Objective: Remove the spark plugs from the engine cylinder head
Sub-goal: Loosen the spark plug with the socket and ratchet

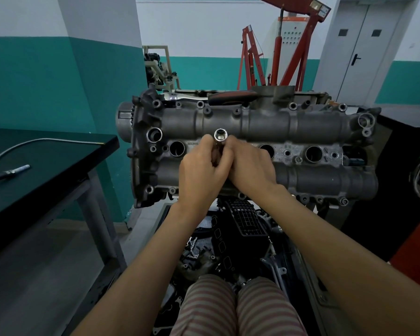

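Plug: hidden, presumably down the second well of the head (252, 122) | you are gripping the socket (220, 135) with fingers of both hands, left (199, 170) and right (250, 166), curled round it | next: turning it loose by hand, lifting straight up.

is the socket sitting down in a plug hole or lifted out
Cannot tell. The socket stands upright, square drive end up, over the second hole, but both hands grip its lower part and hide it.

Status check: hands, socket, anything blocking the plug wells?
Left hand and right hand both grip the socket, upright over second well. Ratchet lies behind the head. Wells unobstructed.
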`<act>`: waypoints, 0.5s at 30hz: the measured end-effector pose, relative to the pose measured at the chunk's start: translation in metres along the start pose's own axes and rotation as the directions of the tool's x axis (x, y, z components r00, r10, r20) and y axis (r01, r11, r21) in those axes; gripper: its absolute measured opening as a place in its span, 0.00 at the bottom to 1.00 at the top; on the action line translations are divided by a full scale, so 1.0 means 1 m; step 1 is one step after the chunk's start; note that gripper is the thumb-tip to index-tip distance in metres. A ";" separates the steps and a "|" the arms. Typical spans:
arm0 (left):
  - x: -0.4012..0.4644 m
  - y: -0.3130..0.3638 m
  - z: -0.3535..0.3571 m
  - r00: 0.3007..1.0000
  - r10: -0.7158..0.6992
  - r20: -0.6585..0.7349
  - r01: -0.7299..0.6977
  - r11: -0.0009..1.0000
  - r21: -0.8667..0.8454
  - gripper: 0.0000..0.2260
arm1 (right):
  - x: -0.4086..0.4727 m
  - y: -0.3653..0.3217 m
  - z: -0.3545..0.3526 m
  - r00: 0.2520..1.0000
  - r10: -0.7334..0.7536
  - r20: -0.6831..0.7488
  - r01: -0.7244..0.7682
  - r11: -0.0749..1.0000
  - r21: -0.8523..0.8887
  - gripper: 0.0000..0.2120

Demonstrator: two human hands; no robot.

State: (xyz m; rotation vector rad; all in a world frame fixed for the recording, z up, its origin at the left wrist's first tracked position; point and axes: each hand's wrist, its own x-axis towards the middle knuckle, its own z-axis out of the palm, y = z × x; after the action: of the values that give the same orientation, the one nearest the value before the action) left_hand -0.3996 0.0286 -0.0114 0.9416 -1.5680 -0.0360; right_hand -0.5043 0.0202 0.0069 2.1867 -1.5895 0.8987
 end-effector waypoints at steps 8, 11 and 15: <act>0.004 0.006 -0.001 1.000 0.016 -0.015 -0.016 0.999 0.028 0.22 | -0.001 0.000 0.002 0.999 -0.020 -0.040 0.019 1.000 -0.021 0.12; 0.005 0.006 -0.001 0.999 0.016 -0.031 -0.016 1.000 0.012 0.23 | -0.001 0.000 0.001 0.999 -0.023 -0.037 0.022 1.000 -0.018 0.12; 0.000 0.003 0.000 1.000 0.009 -0.019 -0.009 1.000 0.003 0.15 | 0.000 0.001 0.003 1.000 -0.023 -0.010 0.022 0.999 -0.048 0.06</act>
State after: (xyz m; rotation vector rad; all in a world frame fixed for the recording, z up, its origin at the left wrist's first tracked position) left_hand -0.4012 0.0302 -0.0101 0.9349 -1.5549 -0.0188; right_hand -0.5046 0.0178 0.0041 2.1596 -1.5624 0.8557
